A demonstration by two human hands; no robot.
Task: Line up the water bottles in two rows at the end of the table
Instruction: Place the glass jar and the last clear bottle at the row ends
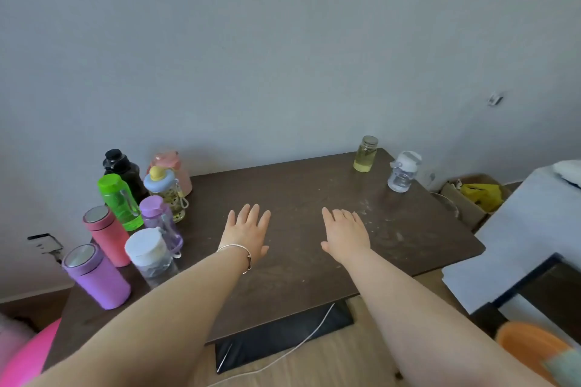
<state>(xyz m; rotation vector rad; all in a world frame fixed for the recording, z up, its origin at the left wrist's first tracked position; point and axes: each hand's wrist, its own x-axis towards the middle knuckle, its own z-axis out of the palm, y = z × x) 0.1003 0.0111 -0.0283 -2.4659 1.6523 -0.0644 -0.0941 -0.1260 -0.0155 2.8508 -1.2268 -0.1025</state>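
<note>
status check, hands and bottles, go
Left hand and right hand open, flat over the table, holding nothing. Eight bottles clustered left; yellow jar, clear bottle far right. Nothing blocking.

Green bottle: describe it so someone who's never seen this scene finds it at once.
Start at the brown table and go to the bottle cluster at its left end. In the middle of that cluster, in front of the black bottle and behind the pink flask, stands the green bottle. It is the only bright green, see-through one, with a matching green cap.
</note>
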